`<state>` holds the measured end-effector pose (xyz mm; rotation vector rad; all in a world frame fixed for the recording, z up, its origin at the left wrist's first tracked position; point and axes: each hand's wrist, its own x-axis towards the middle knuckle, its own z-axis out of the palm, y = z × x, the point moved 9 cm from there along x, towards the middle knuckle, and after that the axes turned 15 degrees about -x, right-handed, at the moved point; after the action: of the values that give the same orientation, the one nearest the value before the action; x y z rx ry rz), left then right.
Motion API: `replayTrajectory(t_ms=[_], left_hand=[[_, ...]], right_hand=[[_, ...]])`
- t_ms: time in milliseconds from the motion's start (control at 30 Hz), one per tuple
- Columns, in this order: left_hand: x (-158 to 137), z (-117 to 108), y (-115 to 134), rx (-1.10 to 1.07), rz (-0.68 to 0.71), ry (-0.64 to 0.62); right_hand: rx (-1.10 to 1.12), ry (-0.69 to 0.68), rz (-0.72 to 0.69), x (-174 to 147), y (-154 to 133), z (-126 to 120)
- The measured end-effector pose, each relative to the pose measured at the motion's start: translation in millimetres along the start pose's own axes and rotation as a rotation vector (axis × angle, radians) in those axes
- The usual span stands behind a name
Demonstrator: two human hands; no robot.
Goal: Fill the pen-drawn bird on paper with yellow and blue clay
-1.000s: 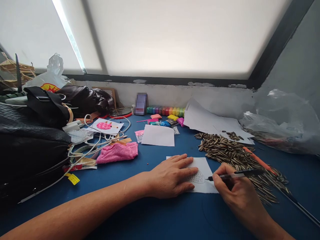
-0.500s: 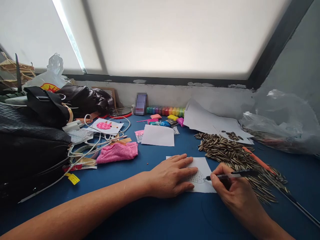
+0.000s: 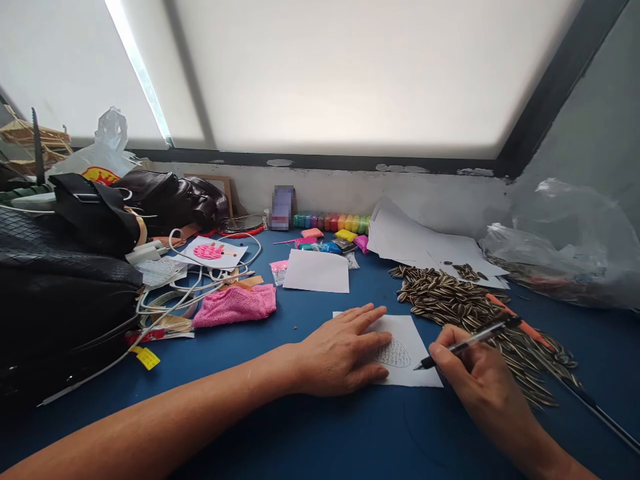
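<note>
A small sheet of white paper (image 3: 423,370) lies on the blue table, carrying a rounded drawing (image 3: 399,353) filled with small curved pen marks. My left hand (image 3: 345,353) rests flat on the sheet's left part, fingers spread, covering part of the drawing. In my right hand (image 3: 480,383) is a black pen (image 3: 473,340), pinched between thumb and fingers. Its tip is at the paper just right of the drawing's edge; whether it touches I cannot tell. Behind my right hand spreads a pile of striped sunflower seeds (image 3: 445,297).
An orange-handled tool (image 3: 520,323) lies across the seeds. White sheets (image 3: 410,233) and a plastic bag (image 3: 575,247) stand behind. Further left are a blank paper (image 3: 316,271), coloured clay packets (image 3: 345,235), a pink cloth (image 3: 235,305), white cables (image 3: 173,303) and a black bag (image 3: 60,313).
My right hand has shifted slightly right, drawing the pen tip off the drawing's edge, and the pen is tilted more steeply. My left hand has barely moved.
</note>
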<state>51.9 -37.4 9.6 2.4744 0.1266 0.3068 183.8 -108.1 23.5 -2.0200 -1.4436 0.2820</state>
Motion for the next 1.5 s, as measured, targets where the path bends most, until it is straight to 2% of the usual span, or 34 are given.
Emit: replayTrajectory(t_ms=[167,300,467,567,633,733,800,967,1233,1367,1500], left_hand=[[-0.8,-2.3,-2.5,-0.004,-0.006,-0.005],[-2.0,-4.8,-3.7,-0.122,-0.053,-0.016],[-2.6,-27.4,-14.8,-0.303,-0.142,0.154],[-4.7,-42.5,-28.0,-0.304,-0.174,0.251],[-4.9,-41.5,-32.8,-0.233,-0.178,0.18],[-6.7,-29.0,-31.8,-0.093,-0.149,-0.028],[-8.7,-24.5,-30.0,-0.032,-0.139,-0.093],[-10.0,-20.9,-27.7,0.028,-0.15,-0.119],[-8.7,-14.0,-21.4,0.001,-0.129,-0.136],[-8.7,-6.2,-17.6,-0.029,-0.112,-0.175],[-8.4,-5.0,-16.7,-0.015,-0.109,-0.154]], right_hand=[[0.099,-0.066,0.036,2.5,9.1,3.7],[0.144,-0.108,0.061,3.0,10.6,6.9],[0.18,-0.15,0.088,1.7,13.2,10.1],[0.207,-0.181,0.095,1.2,14.8,12.2],[0.222,-0.2,0.096,1.4,15.0,13.6],[0.234,-0.219,0.094,1.5,13.5,15.3],[0.231,-0.233,0.094,0.8,12.1,16.3],[0.21,-0.257,0.095,-1.3,9.1,17.8],[0.154,-0.305,0.091,-3.2,8.6,22.1],[0.124,-0.291,0.071,-3.5,8.5,19.6],[0.093,-0.255,0.065,-0.8,8.8,15.2]])
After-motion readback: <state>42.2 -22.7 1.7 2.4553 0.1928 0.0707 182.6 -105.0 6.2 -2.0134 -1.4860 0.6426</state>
